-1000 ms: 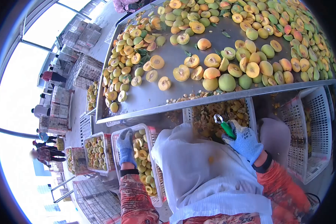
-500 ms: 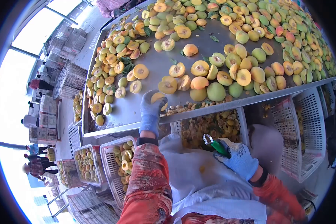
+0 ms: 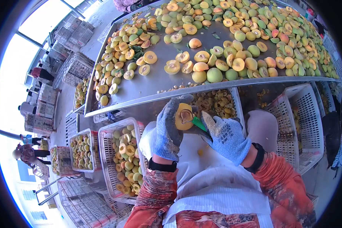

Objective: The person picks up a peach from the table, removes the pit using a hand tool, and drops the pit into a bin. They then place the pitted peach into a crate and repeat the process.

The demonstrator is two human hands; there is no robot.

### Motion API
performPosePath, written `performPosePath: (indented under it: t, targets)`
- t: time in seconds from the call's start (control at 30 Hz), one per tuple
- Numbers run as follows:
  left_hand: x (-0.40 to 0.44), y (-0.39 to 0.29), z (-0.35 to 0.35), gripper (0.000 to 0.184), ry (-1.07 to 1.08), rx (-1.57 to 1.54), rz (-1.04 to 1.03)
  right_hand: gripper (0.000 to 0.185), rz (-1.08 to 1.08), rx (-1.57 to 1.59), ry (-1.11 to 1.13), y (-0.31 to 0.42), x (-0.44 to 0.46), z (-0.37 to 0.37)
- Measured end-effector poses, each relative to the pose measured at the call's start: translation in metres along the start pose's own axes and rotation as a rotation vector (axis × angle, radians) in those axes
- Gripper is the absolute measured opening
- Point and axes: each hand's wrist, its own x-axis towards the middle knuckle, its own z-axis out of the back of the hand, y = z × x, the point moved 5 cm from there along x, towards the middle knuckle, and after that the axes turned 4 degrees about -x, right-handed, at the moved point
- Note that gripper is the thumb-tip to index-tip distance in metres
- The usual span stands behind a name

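My left hand (image 3: 168, 131), in a blue and grey glove, grips a halved yellow peach (image 3: 181, 123) in front of my apron, its cut face turned toward my right. In my gloved right hand (image 3: 225, 137) is a green-handled pitting tool (image 3: 200, 123). The tool's metal ring lies against the pit cavity in the middle of the peach half; how deep it sits I cannot tell. Beyond my hands, the metal table (image 3: 140, 88) carries many peach halves, among them a cut half (image 3: 172, 67) near its front.
Below the table edge stands a crate of pits and scraps (image 3: 237, 108). A white crate of peach halves (image 3: 107, 161) is on my left, and an upright basket (image 3: 304, 125) on my right. Several people work at the far left among stacked crates (image 3: 79, 68).
My left hand has come back from the table edge with the peach half. My right hand has risen and brought the tool's ring to the fruit.
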Motion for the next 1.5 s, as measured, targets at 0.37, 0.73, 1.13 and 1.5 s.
performPosePath:
  t: [0.37,0.73,1.13,1.5]
  targets:
    - [-0.029,0.006,-0.009,0.026,-0.252,-0.156,-0.253,0.042,-0.133,0.265,0.057,0.015,-0.025,0.011]
    - [-0.036,0.01,-0.02,0.031,-0.178,0.182,-0.356,0.038,-0.184,0.448,0.147,0.008,-0.026,0.008]
    - [-0.012,0.003,-0.036,0.048,0.01,-0.695,0.096,0.039,-0.139,0.24,-0.146,-0.012,-0.025,0.002]
    - [-0.019,0.011,-0.036,0.048,-0.127,-0.563,0.053,0.04,-0.171,0.256,0.004,0.014,-0.031,0.004]
